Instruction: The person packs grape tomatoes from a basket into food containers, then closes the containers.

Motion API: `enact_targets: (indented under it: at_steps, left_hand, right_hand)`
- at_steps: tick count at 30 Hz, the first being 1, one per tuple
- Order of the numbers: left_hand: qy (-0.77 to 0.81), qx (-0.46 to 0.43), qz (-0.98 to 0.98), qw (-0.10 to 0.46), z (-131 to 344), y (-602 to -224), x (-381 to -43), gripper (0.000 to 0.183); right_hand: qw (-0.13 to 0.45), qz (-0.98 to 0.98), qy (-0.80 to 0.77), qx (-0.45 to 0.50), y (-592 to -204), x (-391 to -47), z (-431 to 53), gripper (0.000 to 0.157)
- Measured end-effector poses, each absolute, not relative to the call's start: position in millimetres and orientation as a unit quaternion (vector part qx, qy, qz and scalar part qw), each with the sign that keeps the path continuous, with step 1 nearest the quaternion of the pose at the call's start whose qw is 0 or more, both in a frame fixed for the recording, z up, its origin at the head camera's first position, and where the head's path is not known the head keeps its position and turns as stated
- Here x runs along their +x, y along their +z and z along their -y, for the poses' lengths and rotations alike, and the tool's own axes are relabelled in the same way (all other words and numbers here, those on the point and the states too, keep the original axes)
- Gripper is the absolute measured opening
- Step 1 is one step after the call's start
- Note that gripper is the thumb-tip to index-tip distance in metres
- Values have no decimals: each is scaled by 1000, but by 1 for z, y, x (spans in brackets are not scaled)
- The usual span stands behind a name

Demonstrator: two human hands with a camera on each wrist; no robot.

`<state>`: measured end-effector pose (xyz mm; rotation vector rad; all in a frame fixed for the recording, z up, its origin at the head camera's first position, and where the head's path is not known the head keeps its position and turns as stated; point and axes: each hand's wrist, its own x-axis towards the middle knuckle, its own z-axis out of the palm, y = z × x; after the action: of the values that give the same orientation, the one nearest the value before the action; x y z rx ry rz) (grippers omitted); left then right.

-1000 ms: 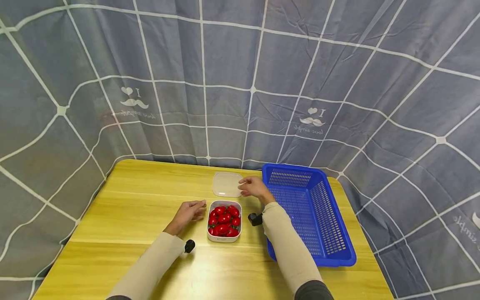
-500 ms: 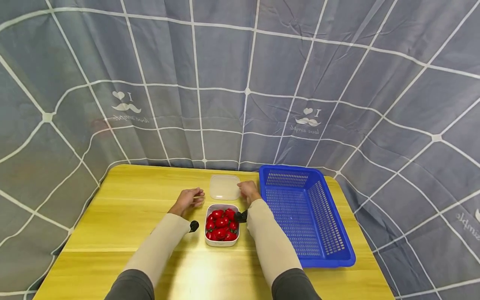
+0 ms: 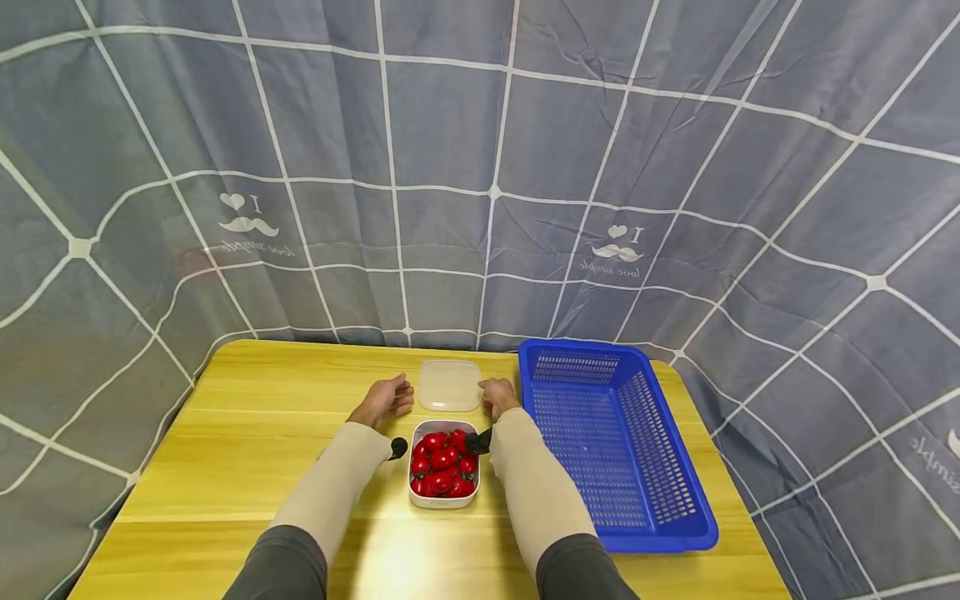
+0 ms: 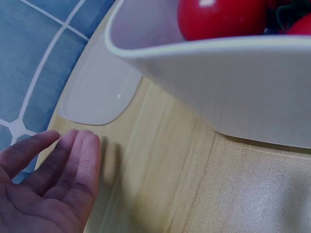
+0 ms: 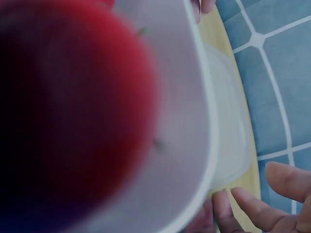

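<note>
A white square box (image 3: pixel 444 502) holds several small red tomatoes (image 3: pixel 442 457) with green stems. Just behind it, a translucent lid (image 3: pixel 449 386) lies flat on the table. My left hand (image 3: pixel 385 401) is beside the lid's left edge, its fingers (image 4: pixel 88 165) loosely extended and nothing in them. At the lid's right edge is my right hand (image 3: pixel 497 396). The right wrist view shows its thumb (image 5: pixel 286 180) apart from the fingers and no object between them. Part of the box's right rim is covered by my right wrist's black camera (image 3: pixel 478 442).
On the right of the table stands a blue perforated plastic basket (image 3: pixel 693 500), beside my right forearm. The yellow wooden table (image 3: pixel 262 433) ends at a grey checked curtain (image 3: pixel 442 225) behind and at the sides.
My left hand has moved forward to the lid's left side. My right forearm has swung left, so its wrist camera now overlaps the box. Lid, box and basket keep their places.
</note>
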<state>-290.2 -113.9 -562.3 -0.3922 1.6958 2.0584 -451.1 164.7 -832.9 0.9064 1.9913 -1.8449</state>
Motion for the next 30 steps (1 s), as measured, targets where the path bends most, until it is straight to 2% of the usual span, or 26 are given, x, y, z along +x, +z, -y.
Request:
enact_targets:
  at_steps: [4, 9, 12, 22, 26, 30]
  left_hand:
    - [743, -132, -618, 220, 115, -575, -296, 53]
    - [716, -157, -641, 227, 108, -540, -278, 60]
    - [724, -161, -628, 235, 107, -531, -272, 62]
    - [713, -166, -640, 235, 105, -538, -275, 53]
    - [705, -162, -648, 237, 105, -541, -275, 43]
    - [711, -159, -643, 237, 106, -542, -275, 38]
  right_hand:
    - [147, -698, -632, 303, -834, -445, -162, 37]
    - [154, -710, -624, 287, -850, -450, -160, 31]
    - [157, -713, -621, 284, -843, -445, -158, 28]
    - [132, -707, -633, 285, -763, -403, -146, 22]
    - [117, -698, -645, 288, -705, -369, -136, 6]
    - [117, -698, -637, 305, -684, -358, -134, 8]
